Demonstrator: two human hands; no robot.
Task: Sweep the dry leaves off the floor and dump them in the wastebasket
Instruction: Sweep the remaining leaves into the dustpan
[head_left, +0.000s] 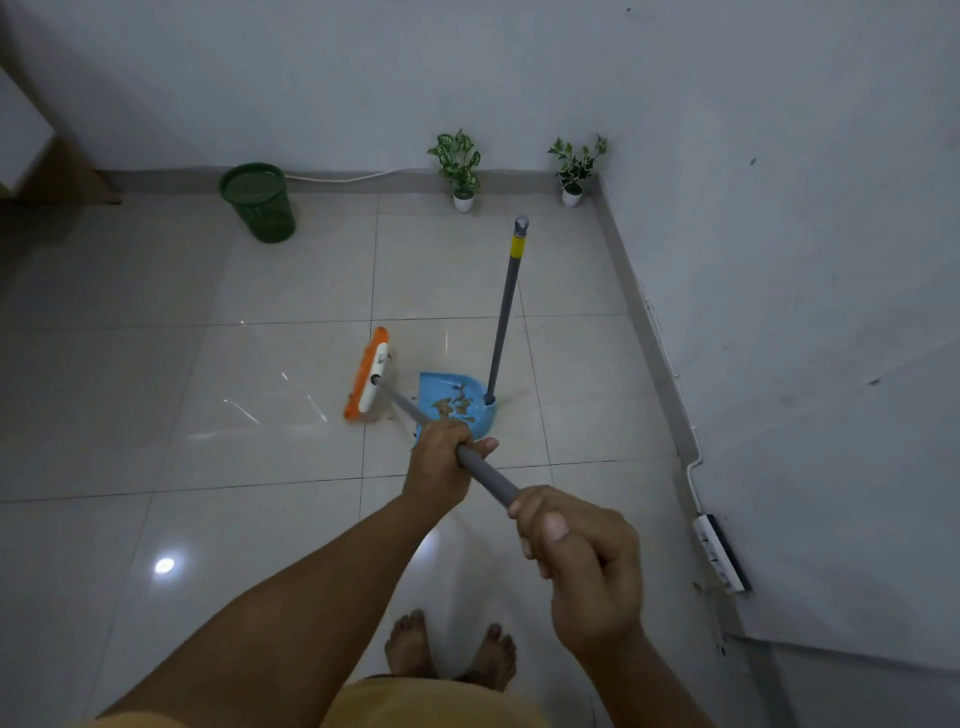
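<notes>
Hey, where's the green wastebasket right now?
In the head view the green wastebasket stands upper left on the floor against the far wall's baseboard, left of the two potted plants and well beyond the blue dustpan.

- Honestly nothing readable anywhere in this shot, no text, brand, number or sign.
- The white power strip (719, 552) by the wall at lower right has some dark marks on it, but they're too small and blurry to read as anything.
</notes>
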